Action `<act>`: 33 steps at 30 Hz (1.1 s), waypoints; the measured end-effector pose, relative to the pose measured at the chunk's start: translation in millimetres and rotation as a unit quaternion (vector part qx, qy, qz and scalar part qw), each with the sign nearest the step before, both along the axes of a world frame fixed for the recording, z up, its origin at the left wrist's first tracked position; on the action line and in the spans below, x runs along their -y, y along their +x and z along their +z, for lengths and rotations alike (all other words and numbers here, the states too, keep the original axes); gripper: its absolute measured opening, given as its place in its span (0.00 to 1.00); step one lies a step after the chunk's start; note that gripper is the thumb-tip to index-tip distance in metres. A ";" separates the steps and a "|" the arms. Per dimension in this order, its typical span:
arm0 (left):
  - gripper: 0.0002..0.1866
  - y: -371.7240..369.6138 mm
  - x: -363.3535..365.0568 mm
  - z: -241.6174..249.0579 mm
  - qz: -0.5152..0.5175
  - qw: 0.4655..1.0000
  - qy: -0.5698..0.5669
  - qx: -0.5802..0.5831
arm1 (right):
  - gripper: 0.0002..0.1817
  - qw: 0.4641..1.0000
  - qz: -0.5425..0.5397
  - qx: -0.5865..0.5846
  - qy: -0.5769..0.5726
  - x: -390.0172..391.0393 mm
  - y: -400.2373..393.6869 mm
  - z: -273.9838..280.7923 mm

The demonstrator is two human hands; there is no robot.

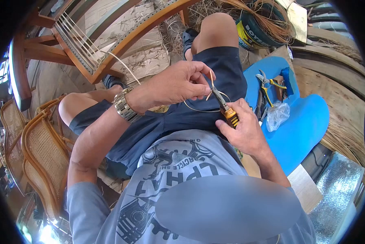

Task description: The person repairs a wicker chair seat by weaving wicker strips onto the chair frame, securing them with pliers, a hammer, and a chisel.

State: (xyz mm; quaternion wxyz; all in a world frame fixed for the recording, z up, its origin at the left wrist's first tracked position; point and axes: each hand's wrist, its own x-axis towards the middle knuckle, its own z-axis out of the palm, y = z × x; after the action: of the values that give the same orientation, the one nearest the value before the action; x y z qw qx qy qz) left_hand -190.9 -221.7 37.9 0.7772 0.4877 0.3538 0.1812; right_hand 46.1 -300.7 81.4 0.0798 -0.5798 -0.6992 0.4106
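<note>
The left hand (pixel 178 83) was closed around a thin cane strand (pixel 210 83), pinching it between thumb and fingertips above the lap. A metal watch (pixel 124 106) sat on that wrist. The strand stood nearly upright at the fingers and its loose length curved in a loop (pixel 202 109) across the dark shorts (pixel 182 118).

The right hand (pixel 241 130) was wrapped tight around the orange-and-black handle of a knife (pixel 227 107), whose narrow blade pointed up and left and met the strand just beside the left fingertips. Whether the blade was cutting into the strand or only lying against it could not be told.

The person sat on a blue mat (pixel 308 122), knees raised. On the mat, near the right hand, lay a pair of pliers (pixel 268 83) with blue and yellow grips and a crumpled clear bag (pixel 276 116); neither touched the hands. Beyond the mat's far edge stood a bucket (pixel 253 32) stuffed with cane bundles.

Ahead of the left knee a wooden frame (pixel 121 44) lay tilted, with a few pale strands strung across one end. At the left edge stood rattan chairs (pixel 36 150) with woven backs, well apart from the hands. Nothing lay between the two hands except the strand and blade.
</note>
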 end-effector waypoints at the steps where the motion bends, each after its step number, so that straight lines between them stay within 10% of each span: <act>1: 0.17 0.7 0.3 1.2 0.000 1.000 0.001 0.001 | 0.19 1.000 0.007 -0.003 0.006 -0.1 0.9 -1.5; 15: 0.12 3.7 -1.0 10.3 -0.011 0.999 0.035 0.017 | 0.10 0.975 -0.046 -0.070 -0.205 -3.7 5.8 -3.9; 21: 0.13 3.4 -1.6 10.6 -0.010 0.999 0.034 0.020 | 0.16 0.842 -0.018 -0.268 -0.468 -13.9 75.6 9.4; 23: 0.12 1.7 -2.5 6.3 -0.006 0.999 0.037 0.014 | 0.17 0.855 -0.038 -0.242 -0.458 -11.1 96.7 2.8; 27: 0.13 1.7 -4.3 8.9 -0.013 1.000 0.026 -0.009 | 0.25 0.973 -0.089 0.175 -0.117 12.4 141.1 -86.8; 33: 0.13 5.3 -1.2 8.4 -0.021 0.999 0.047 -0.017 | 0.31 0.921 -0.034 0.386 0.023 18.3 156.7 -177.1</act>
State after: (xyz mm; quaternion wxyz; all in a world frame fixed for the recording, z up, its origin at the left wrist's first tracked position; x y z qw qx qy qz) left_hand -185.5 -220.5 46.3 0.7510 0.5341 0.3477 0.1726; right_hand 202.7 -319.0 -95.7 -0.1692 -0.7145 -0.6652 0.1354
